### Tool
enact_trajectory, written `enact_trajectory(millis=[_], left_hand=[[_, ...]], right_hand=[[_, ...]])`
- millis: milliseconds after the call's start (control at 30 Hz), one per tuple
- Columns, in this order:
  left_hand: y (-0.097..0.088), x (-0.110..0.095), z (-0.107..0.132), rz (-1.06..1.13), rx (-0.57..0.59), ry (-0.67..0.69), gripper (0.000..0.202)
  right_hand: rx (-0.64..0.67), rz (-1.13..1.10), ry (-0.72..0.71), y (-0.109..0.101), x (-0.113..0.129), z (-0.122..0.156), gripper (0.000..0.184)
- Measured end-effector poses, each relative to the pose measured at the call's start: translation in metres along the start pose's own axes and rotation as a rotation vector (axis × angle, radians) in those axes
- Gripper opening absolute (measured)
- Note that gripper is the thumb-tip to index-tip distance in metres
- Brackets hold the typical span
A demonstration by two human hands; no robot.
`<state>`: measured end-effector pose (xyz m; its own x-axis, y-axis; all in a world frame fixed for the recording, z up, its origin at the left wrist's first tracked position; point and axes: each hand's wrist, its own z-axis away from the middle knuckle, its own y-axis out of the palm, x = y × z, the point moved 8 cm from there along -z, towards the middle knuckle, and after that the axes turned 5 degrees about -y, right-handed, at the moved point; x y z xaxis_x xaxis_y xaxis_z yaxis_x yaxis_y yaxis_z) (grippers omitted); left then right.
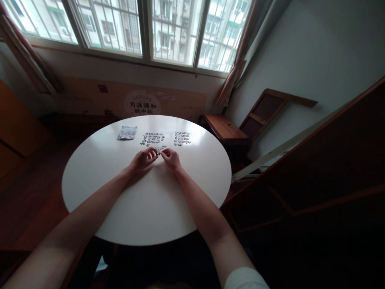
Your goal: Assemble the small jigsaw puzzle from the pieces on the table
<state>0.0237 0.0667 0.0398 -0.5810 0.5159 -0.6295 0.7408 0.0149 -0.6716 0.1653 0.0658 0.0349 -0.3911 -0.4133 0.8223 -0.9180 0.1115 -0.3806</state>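
Both hands meet over a small cluster of jigsaw puzzle pieces (161, 148) on the white round table (144, 212). My left hand (144, 158) has its fingers curled and pinched at the cluster's near left edge. From the right, my right hand (171, 159) pinches at the same near edge, thumb and forefinger together on a puzzle piece. The fingertips partly hide the pieces between them. Just beyond lies a looser group of puzzle pieces (153, 138). Farther right, more pieces (182, 138) are laid out in rows.
A colourful printed packet or picture (127, 133) lies at the table's far left. Past the table's right edge stand a low wooden stool or bench (225, 127) and a leaning folded wooden chair (264, 106). Barred windows and a cardboard panel (180, 98) are behind.
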Motion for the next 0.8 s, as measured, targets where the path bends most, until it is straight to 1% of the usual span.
enact_trajectory(millis=[133, 300, 533, 800], left_hand=[[-0.0010, 0.0001, -0.0001, 0.005, -0.011, 0.003, 0.025], [-0.0002, 0.0017, 0.0006, -0.001, -0.019, 0.010, 0.026], [0.0015, 0.0030, 0.0008, -0.006, -0.018, 0.019, 0.029], [0.0015, 0.0013, 0.0008, -0.011, -0.006, 0.017, 0.029]], right_hand=[[0.008, 0.042, -0.013, -0.0009, 0.0030, 0.0008, 0.012], [0.034, 0.037, -0.015, 0.0023, 0.0034, 0.0012, 0.012], [0.083, 0.085, -0.041, 0.0061, 0.0081, 0.0029, 0.012], [0.095, 0.064, -0.048, 0.0088, 0.0068, 0.0025, 0.013]])
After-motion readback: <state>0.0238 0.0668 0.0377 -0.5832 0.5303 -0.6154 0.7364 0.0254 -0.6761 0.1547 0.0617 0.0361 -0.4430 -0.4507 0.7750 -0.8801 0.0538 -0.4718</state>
